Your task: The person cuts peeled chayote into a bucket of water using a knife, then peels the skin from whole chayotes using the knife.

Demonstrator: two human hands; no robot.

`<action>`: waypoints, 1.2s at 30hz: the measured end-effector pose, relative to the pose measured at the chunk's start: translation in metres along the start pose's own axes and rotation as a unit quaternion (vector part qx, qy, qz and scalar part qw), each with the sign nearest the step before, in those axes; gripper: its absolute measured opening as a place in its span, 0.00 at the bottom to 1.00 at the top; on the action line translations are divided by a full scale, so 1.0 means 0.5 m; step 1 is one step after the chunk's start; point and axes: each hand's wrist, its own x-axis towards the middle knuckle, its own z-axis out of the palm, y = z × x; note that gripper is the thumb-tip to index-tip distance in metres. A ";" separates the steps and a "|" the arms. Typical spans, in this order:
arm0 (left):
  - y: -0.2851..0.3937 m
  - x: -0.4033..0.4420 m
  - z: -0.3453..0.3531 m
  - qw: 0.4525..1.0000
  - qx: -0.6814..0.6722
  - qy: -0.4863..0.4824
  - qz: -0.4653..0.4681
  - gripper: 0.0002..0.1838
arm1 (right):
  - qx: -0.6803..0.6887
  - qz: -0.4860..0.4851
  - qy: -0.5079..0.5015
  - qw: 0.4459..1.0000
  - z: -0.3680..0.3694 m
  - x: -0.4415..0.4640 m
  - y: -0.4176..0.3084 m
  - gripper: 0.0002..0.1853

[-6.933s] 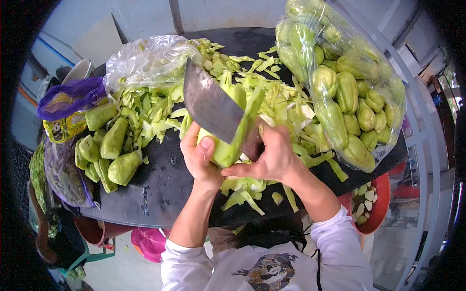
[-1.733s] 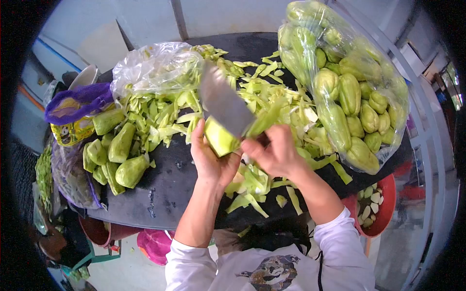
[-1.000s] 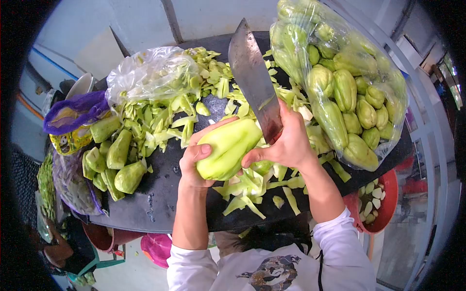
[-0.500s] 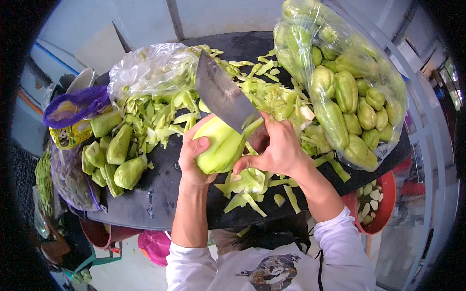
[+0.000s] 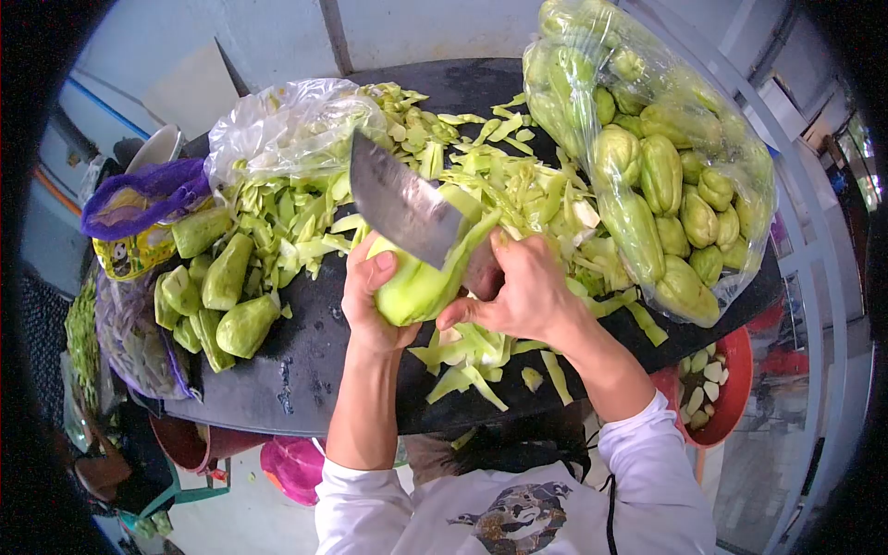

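My left hand [image 5: 372, 301] is wrapped round a pale green chayote [image 5: 416, 285], its thumb on the near side. My right hand [image 5: 523, 289] grips a wide-bladed knife [image 5: 402, 199] near the base of the blade; the handle is hidden. The blade lies across the top of the chayote and points up and left. A strip of peel [image 5: 472, 242] stands up along the blade's right side, still on the chayote. Beneath and behind the hands, green peelings [image 5: 518, 190] cover the middle of the dark table [image 5: 305, 379].
A clear bag of chayotes [image 5: 661, 176] stands at the right. Peeled chayotes [image 5: 248, 326] lie at the left, beside a purple mesh bag [image 5: 143, 338]. Behind them is a crumpled plastic bag [image 5: 287, 125]. A red bucket [image 5: 733, 388] with pale pieces stands below the table's right edge.
The chayote from 1.7 seconds ago was turned in my left hand. Since half a second ago, the blade has moved down and left over it, and the peel strip has grown longer.
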 end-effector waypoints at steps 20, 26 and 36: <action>-0.048 0.002 -0.007 0.994 0.075 0.033 0.070 0.34 | -0.080 -0.067 0.085 0.991 0.038 -0.004 0.016 0.49; -0.056 -0.005 0.008 0.993 0.068 0.092 0.037 0.33 | -0.108 -0.079 0.108 0.985 0.040 -0.006 0.022 0.53; -0.075 -0.015 0.002 0.986 0.001 0.146 0.086 0.21 | -0.104 -0.072 0.106 0.986 0.038 -0.006 0.017 0.56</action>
